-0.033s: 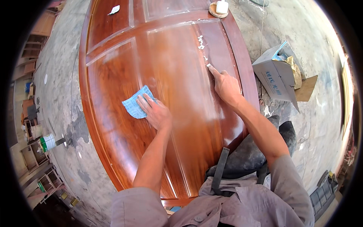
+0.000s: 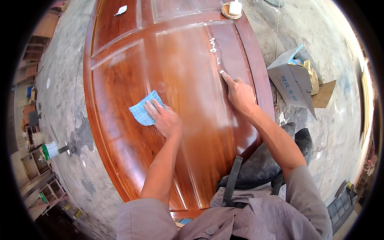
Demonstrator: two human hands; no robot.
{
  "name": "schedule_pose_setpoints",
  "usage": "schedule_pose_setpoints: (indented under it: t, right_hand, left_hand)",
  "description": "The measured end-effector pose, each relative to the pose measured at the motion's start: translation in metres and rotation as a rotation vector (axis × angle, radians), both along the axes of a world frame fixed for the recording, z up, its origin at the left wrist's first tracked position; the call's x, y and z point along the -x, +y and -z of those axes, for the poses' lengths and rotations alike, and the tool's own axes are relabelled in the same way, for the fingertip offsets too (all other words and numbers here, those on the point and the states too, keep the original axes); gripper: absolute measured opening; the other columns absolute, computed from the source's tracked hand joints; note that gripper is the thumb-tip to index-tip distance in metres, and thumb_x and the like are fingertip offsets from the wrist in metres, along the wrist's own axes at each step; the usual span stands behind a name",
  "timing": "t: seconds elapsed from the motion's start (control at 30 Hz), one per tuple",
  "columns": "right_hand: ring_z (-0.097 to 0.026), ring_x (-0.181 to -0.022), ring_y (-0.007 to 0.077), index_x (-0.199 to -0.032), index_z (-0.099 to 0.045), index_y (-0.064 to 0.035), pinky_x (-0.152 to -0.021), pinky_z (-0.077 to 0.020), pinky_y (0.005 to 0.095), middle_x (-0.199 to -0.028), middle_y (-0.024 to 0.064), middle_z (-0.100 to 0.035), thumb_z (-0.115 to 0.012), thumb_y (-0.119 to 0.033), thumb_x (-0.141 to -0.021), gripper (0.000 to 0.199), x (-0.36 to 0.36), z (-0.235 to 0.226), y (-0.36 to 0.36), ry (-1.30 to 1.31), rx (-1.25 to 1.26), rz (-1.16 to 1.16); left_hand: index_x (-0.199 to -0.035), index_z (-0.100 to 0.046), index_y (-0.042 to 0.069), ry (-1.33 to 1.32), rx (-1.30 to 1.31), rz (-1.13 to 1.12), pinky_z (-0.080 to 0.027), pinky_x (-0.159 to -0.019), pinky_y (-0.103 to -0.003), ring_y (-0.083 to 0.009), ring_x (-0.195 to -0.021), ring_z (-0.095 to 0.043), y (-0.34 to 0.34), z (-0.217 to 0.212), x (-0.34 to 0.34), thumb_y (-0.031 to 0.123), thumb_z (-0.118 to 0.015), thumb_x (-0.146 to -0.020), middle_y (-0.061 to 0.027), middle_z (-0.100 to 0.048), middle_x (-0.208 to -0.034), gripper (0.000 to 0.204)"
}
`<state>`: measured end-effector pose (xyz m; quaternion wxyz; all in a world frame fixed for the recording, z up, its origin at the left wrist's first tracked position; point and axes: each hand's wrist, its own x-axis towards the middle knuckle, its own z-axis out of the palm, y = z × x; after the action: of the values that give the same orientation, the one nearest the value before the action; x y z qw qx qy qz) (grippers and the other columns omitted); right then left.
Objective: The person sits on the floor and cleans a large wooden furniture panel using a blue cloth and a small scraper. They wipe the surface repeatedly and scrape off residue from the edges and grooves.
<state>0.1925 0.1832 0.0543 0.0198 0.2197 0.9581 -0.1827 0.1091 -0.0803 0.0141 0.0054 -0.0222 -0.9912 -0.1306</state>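
Observation:
A glossy red-brown wooden door panel (image 2: 192, 120) lies in front of me. My left hand (image 2: 165, 119) rests on its left-middle part, fingers together over a blue printed sheet, apparently sandpaper (image 2: 141, 113), pressed against the wood. My right hand (image 2: 241, 93) is at the moulding on the right side, index finger stretched forward and the other fingers curled under. A small white bit (image 2: 222, 72) shows at the index fingertip; whether it is a held piece or white paste cannot be told. Crumbly white clumps (image 2: 213, 45) lie along the same moulding, just beyond the fingertip.
At the panel's far right edge, a white block-like thing sits on a round lid (image 2: 232, 15). A crumpled white scrap (image 2: 121, 10) lies far left. On the concrete floor, an opened cardboard box (image 2: 290, 76) stands right and a white-green bucket (image 2: 50, 151) left. My dark-clad knee (image 2: 256, 168) is beside the panel.
My right hand has slid slightly toward me and to the right along the moulding, the white bit moving with its fingertip. The left hand and the blue sheet have stayed put.

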Motion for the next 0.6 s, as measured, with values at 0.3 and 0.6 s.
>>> schedule_pose_setpoints:
  t: [0.3, 0.6]
  right_hand:
    - [-0.070, -0.077, 0.0464, -0.153, -0.057, -0.0274, -0.073, -0.0568, 0.0576, -0.097, 0.0233, -0.069, -0.053, -0.007, -0.100, 0.057, 0.002, 0.001, 0.007, 0.015, -0.003, 0.002]
    - [-0.071, -0.079, 0.0470, -0.154, -0.056, -0.0286, -0.075, -0.0587, 0.0561, -0.105, 0.0232, -0.070, -0.054, -0.007, -0.099, 0.058, 0.001, -0.006, 0.002, -0.041, -0.006, 0.015]
  left_hand:
    - [-0.161, -0.035, -0.002, 0.037, 0.012, 0.013, -0.039, -0.124, -0.049, -0.0395, -0.161, -0.021, 0.001, 0.002, -0.001, 0.016, -0.049, -0.108, -0.0215, -0.027, -0.172, 0.057]
    - [-0.161, -0.035, -0.001, -0.001, -0.021, 0.002, -0.038, -0.125, -0.049, -0.0394, -0.161, -0.021, 0.006, -0.001, -0.002, 0.016, -0.050, -0.108, -0.0209, -0.026, -0.173, 0.057]
